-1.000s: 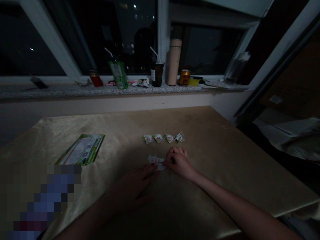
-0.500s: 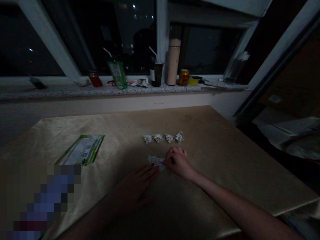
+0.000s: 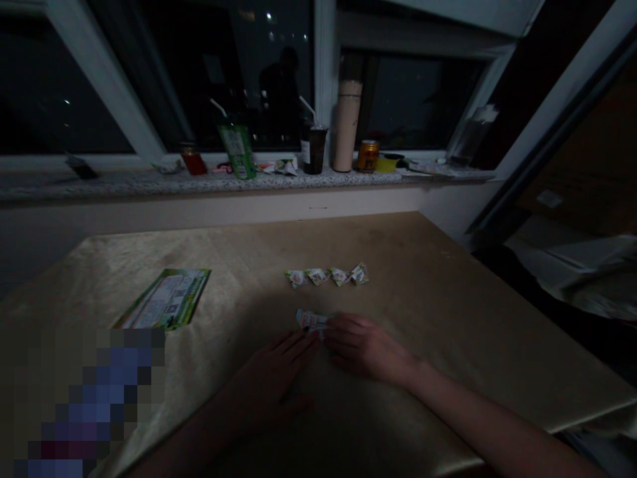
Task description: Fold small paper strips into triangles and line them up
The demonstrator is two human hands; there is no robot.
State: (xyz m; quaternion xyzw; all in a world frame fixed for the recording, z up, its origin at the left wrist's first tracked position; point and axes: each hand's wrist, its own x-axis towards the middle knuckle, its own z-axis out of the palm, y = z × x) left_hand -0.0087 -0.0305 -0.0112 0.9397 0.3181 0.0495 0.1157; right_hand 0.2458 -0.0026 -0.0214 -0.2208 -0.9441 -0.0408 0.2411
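Observation:
A small printed strip of paper or wrapper (image 3: 309, 320), whitish with green and red marks, lies on the table in front of me. My left hand (image 3: 273, 375) rests flat with its fingers stretched out, the tips on the strip's near edge. Laid over the strip's right end is my right hand (image 3: 365, 346), its fingers extended leftward and hiding that end. Just beyond, several small folded packets or pieces of similar printed material (image 3: 317, 276) sit in a row.
A green printed pouch (image 3: 166, 299) lies at the table's left, above a blurred-out patch. On the granite sill (image 3: 279, 180) stand a green carton (image 3: 237, 149), a dark cup with a straw (image 3: 314, 151), a tall pink bottle (image 3: 346, 126) and an orange can (image 3: 368, 156).
My right hand has gone from curled fingers pinching at the strip's right end to lying flat over it, slightly nearer me. My left hand stays in place.

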